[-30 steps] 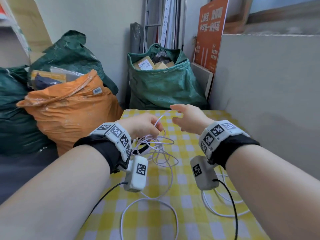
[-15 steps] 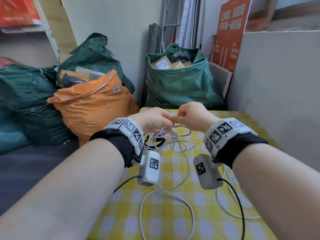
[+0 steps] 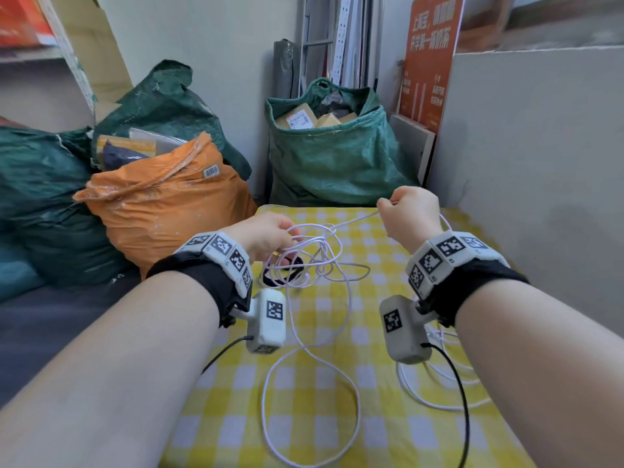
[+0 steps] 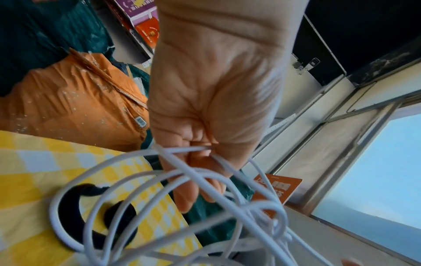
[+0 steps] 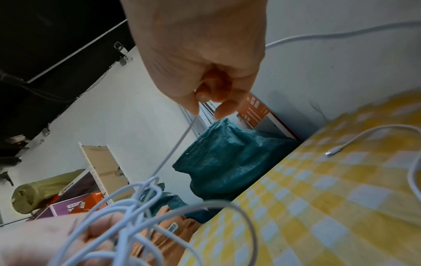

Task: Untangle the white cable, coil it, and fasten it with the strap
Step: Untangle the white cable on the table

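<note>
A cluttered storeroom corner, and a table under a yellow checked cloth (image 3: 337, 383) in front of you. Your right hand (image 3: 410, 214) pinches one strand of the white cable (image 3: 324, 244) between thumb and curled fingers (image 5: 224, 106), drawing it up and to the right. Your left hand (image 3: 266, 236) closes its fingers (image 4: 189, 190) round the bundle of tangled loops, held just above the cloth. Light, limp cord, I'd say, and smooth enough to slide, so take it close to the knot (image 5: 148, 185) and tease, don't yank. One plug end (image 5: 332, 152) lies loose on the cloth; the black strap (image 4: 75, 221) waits beneath the loops. Behind, a green sack (image 3: 337, 163) stands open with cardboard parcels (image 3: 297, 121) inside, and the orange bag (image 3: 162, 211) bulges, its contents hidden.
</note>
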Tool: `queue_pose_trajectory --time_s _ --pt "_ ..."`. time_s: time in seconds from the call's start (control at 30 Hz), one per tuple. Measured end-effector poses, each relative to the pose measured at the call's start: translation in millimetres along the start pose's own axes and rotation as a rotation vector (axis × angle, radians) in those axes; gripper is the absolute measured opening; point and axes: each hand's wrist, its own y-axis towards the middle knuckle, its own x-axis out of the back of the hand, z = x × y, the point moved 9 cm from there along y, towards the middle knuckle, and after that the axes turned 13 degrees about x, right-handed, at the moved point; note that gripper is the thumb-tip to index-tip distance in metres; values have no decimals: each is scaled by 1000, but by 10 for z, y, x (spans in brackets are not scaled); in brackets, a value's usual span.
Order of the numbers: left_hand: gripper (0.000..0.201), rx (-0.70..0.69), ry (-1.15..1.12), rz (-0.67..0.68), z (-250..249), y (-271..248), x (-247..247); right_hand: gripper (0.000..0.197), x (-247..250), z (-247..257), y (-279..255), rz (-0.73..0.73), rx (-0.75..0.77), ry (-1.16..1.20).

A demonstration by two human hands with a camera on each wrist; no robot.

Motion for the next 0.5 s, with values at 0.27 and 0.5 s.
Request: queue_pose_trajectory --time_s 0.27,0.5 --pt "20 8 201 -14 -40 -82 116 24 -101 -355 -30 87 -172 -115" --pt "24 -26 177 40 -226 -176 10 30 -503 70 -166 426 -32 8"
